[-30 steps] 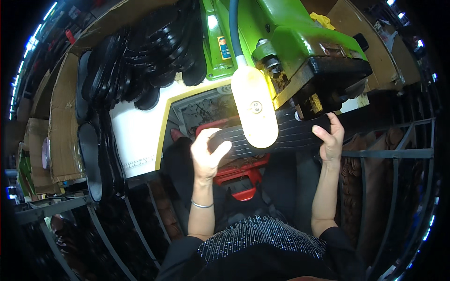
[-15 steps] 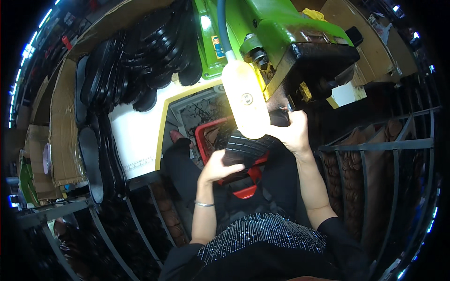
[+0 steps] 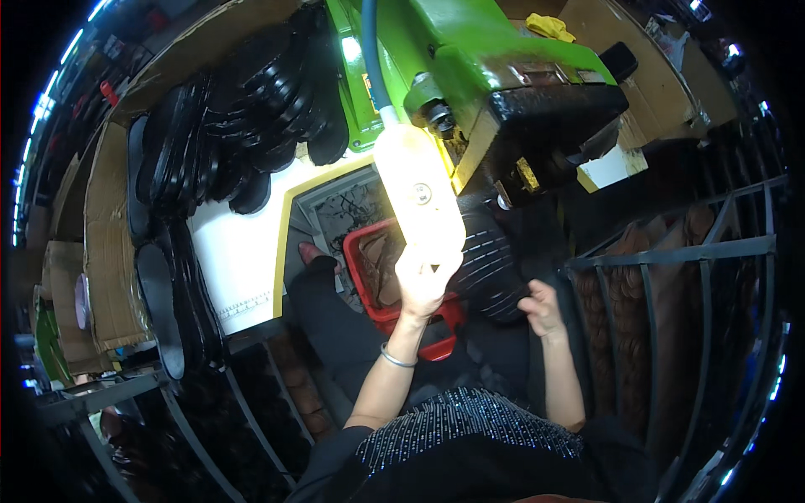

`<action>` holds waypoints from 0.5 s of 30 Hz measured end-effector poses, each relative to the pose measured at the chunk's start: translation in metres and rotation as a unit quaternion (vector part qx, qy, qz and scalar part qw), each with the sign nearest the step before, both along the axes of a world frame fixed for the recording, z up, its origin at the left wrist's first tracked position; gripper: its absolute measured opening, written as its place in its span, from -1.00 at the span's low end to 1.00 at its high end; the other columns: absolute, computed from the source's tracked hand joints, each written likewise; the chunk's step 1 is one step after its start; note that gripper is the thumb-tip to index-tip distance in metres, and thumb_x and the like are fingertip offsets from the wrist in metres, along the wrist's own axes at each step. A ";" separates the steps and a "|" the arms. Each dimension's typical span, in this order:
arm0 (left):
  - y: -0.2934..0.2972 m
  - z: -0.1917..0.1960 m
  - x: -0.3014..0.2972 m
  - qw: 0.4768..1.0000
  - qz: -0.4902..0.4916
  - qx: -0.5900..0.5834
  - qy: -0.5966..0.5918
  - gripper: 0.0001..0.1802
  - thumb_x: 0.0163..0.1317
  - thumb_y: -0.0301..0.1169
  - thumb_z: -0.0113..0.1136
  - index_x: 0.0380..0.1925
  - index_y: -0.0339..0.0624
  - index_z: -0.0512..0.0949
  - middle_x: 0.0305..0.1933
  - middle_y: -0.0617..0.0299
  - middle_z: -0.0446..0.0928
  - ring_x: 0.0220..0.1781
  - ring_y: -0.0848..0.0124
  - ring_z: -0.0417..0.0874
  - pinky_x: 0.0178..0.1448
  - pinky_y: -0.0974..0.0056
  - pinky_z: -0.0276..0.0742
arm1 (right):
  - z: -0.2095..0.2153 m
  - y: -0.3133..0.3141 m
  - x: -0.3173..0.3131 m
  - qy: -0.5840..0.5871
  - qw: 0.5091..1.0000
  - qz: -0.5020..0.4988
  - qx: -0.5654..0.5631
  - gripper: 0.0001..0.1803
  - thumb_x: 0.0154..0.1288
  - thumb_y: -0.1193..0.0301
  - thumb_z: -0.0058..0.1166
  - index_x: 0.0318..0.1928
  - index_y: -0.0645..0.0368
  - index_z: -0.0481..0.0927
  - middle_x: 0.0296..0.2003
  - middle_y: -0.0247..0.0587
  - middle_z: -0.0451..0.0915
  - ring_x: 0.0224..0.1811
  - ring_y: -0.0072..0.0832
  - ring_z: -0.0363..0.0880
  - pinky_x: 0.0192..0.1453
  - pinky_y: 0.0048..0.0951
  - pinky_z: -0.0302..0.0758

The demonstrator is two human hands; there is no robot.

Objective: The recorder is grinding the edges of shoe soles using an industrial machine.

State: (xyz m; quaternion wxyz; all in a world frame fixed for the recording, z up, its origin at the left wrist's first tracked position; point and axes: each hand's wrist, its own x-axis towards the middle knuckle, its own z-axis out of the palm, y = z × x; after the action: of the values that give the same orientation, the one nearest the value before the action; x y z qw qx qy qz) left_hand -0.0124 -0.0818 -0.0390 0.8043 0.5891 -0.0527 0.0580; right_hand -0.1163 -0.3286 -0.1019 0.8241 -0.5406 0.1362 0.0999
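A black shoe sole (image 3: 490, 272) with pale curved lines across its face is tilted below the working end of a green machine (image 3: 495, 50). My right hand (image 3: 543, 310) is closed on its lower right edge, fingers curled. At the sole's left side, my left hand (image 3: 423, 283) grips it with a bent hand. A bright lamp head (image 3: 419, 184) overhangs that hand and hides some of its fingers. The sole's upper end goes into the shadow under the machine's dark housing (image 3: 553, 117).
Stacked black soles (image 3: 285, 101) fill a cardboard box (image 3: 113, 226) at the left, beside a white tabletop (image 3: 239, 251). A red bin (image 3: 356, 268) with scraps stands below. Metal racks (image 3: 713, 251) holding brown pieces flank the right side. A yellow cloth (image 3: 549, 28) lies atop the machine.
The sole has been turned and now sits lower and farther right. My right hand has come down from the machine to the sole's lower edge; my left hand has risen under the lamp.
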 end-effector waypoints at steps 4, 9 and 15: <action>0.001 0.008 0.007 0.994 -0.041 0.095 -0.042 -0.64 0.00 -0.60 0.34 -0.17 -0.30 0.45 -0.23 0.27 0.51 -0.23 0.56 0.49 -0.09 0.45 0.42 | 0.053 -0.023 0.035 -0.047 0.970 -0.238 -0.026 -0.69 0.01 0.57 0.20 -0.16 0.24 0.50 -0.27 -0.31 0.58 -0.27 -0.55 0.55 -0.08 -0.53 0.51; 0.009 0.022 0.020 0.980 -0.019 0.182 -0.073 -0.64 -0.07 -0.51 0.41 -0.27 -0.26 0.47 -0.37 0.34 0.45 -0.32 0.58 0.43 -0.20 0.45 0.39 | 0.114 -0.040 0.100 -0.119 0.957 -0.225 -0.141 -0.71 0.06 0.53 0.22 -0.18 0.27 0.47 -0.31 -0.37 0.52 -0.27 -0.64 0.51 -0.13 -0.64 0.46; 0.054 0.045 0.031 0.992 0.027 0.091 -0.080 -0.71 -0.10 -0.55 0.39 -0.33 -0.34 0.54 -0.34 0.20 0.59 -0.30 0.49 0.58 -0.16 0.40 0.50 | 0.146 -0.006 0.149 -0.235 0.935 -0.046 -0.262 -0.78 0.09 0.46 0.22 -0.27 0.22 0.48 -0.39 -0.46 0.50 -0.29 -0.73 0.42 -0.16 -0.67 0.36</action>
State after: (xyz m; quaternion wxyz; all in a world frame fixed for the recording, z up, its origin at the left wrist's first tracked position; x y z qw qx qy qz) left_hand 0.0187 -0.0274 0.0065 0.7384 0.6547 -0.1061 0.1217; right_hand 0.0323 -0.3348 0.0437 0.6655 -0.7384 -0.0151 -0.1075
